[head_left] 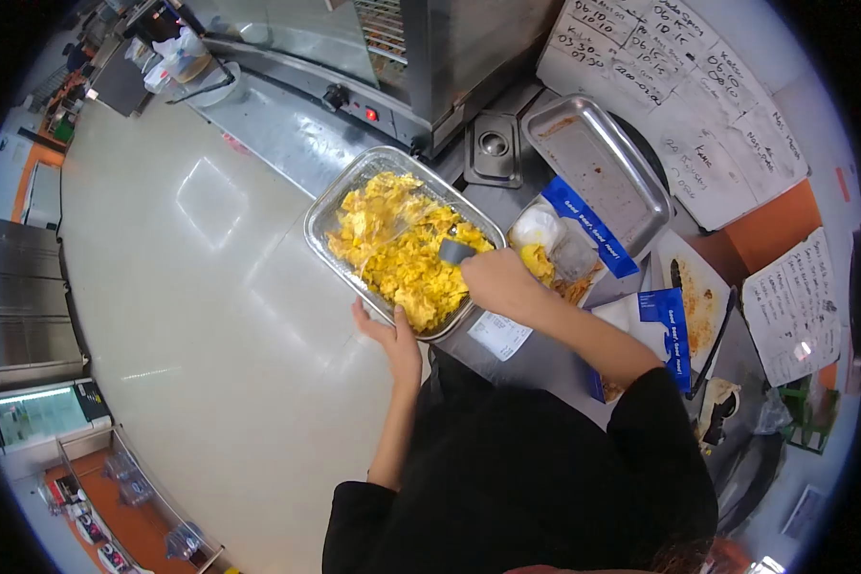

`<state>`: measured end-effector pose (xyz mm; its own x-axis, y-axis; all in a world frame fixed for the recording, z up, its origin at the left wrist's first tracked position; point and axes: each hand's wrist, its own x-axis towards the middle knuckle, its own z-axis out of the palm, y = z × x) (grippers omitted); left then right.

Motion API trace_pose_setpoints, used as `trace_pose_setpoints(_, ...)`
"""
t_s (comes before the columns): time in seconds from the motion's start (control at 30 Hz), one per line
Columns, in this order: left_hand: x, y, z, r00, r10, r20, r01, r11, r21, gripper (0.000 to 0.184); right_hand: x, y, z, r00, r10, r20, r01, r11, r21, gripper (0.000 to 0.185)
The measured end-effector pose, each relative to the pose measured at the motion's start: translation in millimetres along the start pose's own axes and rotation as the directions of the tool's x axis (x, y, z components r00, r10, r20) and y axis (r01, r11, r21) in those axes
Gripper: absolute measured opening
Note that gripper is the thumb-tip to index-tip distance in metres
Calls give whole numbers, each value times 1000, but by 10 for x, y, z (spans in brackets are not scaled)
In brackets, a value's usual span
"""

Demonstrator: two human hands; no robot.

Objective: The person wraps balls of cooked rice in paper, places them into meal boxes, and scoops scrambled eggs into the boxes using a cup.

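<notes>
A metal tray (322, 251) of yellow scrambled egg (402, 253) is tilted in front of me, partly over the floor and partly by the counter. My left hand (395, 337) grips its near edge, thumb at the rim and fingers underneath. My right hand (509, 284) is closed around a dark grey utensil (456, 252) at the right side of the egg; its working end is hidden, so I cannot tell the exact kind. Close to my right hand is an open food box (591, 226) with a blue printed flap, holding white rice, some egg and brown food.
A second blue-flapped box (665, 330) lies under my right forearm. Behind are an emptied steel pan (598, 172), a lidded container (494, 145) and a glass-fronted warmer (392, 57). A printed receipt (498, 335) lies on the counter. Handwritten boards (679, 105) stand at right.
</notes>
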<state>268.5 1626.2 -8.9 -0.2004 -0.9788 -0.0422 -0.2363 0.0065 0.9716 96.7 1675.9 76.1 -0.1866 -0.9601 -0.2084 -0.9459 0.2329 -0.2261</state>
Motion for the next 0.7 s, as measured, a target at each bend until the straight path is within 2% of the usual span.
trace_pose_setpoints(0.03, -16, -39, 38, 999, -34, 8, 34, 999, 13, 56, 47, -44, -40, 993, -93, 70, 95, 995, -33, 16)
trace_pose_setpoints(0.07, -22, -75, 70, 997, -71, 1, 71, 992, -100, 54, 85, -65, -80, 973, -182, 142, 192, 979, -61, 16)
trace_pose_setpoints(0.13, -3, -68, 118, 991, -135, -3, 127, 937, -325, 50, 157, -65, -159, 928, -215, 304, 215, 976, 34, 17)
trace_pose_setpoints(0.17, -12, -54, 148, 987, -150, -52, 125, 934, -336, 45, 208, -49, -188, 895, -232, 380, 219, 973, 78, 17)
trace_pose_setpoints(0.27, -94, 67, 148, 979, -202, -41, 175, 920, -351, 44, 323, 133, -142, 823, -325, 467, 247, 943, 222, 20)
trace_pose_setpoints(0.37, -99, 76, 203, 978, -187, -94, 129, 892, -434, 43, 433, 536, -14, 738, -494, 460, 262, 838, 479, 23)
trace_pose_setpoints(0.47, -89, -133, 256, 980, -171, -102, 79, 805, -588, 42, 239, 485, -184, 873, -280, 398, 118, 915, 386, 26)
trace_pose_setpoints(0.5, -90, -92, 278, 979, -173, -112, 77, 812, -578, 42, 180, 435, -172, 879, -288, 381, 241, 956, 167, 26)
trace_pose_setpoints(0.6, -137, -10, 261, 978, -170, -122, 83, 851, -518, 43, 184, 314, -9, 796, -337, 503, 204, 931, 302, 26)
trace_pose_setpoints(0.63, -143, 4, 273, 979, -160, -128, 76, 866, -495, 43, 222, 384, 121, 808, -432, 400, 252, 868, 428, 25)
trace_pose_setpoints(0.7, -138, 27, 278, 981, -138, -135, 63, 889, -454, 43, 277, 528, 228, 779, -499, 379, 98, 694, 713, 24)
